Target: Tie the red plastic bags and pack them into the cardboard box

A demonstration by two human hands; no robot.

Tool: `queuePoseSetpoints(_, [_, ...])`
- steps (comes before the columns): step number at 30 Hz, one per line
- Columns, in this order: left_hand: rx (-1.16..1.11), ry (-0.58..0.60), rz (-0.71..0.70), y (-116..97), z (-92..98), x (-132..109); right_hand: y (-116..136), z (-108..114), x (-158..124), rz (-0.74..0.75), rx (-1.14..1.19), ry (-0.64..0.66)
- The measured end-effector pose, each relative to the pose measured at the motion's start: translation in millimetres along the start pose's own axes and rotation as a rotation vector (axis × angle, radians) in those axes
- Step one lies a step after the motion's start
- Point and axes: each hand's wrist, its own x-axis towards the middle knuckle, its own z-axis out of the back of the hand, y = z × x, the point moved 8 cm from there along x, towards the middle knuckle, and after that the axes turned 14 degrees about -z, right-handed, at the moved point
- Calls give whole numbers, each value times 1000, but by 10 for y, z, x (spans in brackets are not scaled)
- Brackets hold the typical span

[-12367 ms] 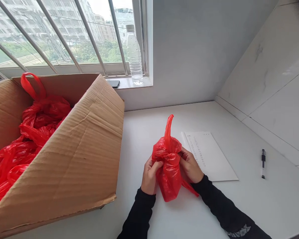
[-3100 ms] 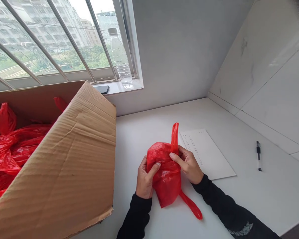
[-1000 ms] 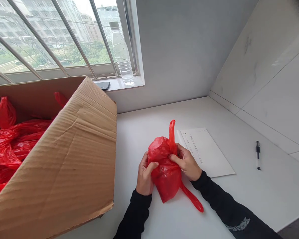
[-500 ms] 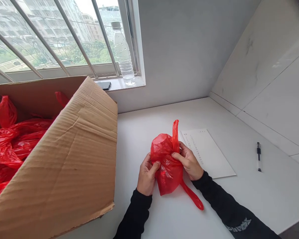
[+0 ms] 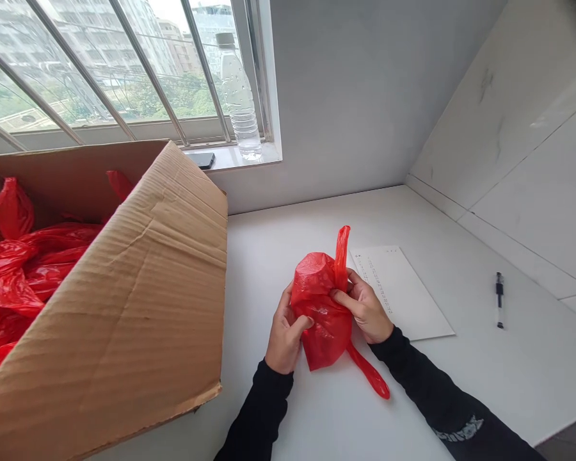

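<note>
Both my hands hold a red plastic bag (image 5: 324,320) above the white table, in the lower middle of the view. My left hand (image 5: 284,333) grips its left side, thumb pressed on the front and the other fingers hidden behind. On the right side, my right hand (image 5: 367,308) pinches the bag between thumb and fingers, just below a handle loop that sticks up. A second handle loop hangs down to the lower right. The bag bulges around something rounded at its upper left; what it contains cannot be made out.
A cardboard box (image 5: 163,288) with several red plastic bags (image 5: 52,256) stands on the left. Behind my right hand lies a sheet of paper (image 5: 413,301) with writing. A pen (image 5: 500,299) is farther right. On the windowsill are a water bottle (image 5: 242,105) and a dark phone (image 5: 202,160).
The bag has been shifted slightly in my fingers, and its rounded upper part shows more clearly. Both hands still hold it in nearly the same place. The camera view has moved a little.
</note>
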Motion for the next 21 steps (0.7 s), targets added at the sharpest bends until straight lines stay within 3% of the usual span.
queuePoseSetpoints(7, [-53,11,19,-40,-46,-8,24,-64,-21,-7,-67,43])
queuePoseSetpoints(12, [-96,-82,-12,-67,-17,-5,73,-125,-62,64,-179,84])
queuePoseSetpoints(21, [42,-74,-69,-18,110,14,67,-149,-70,62,-280,72])
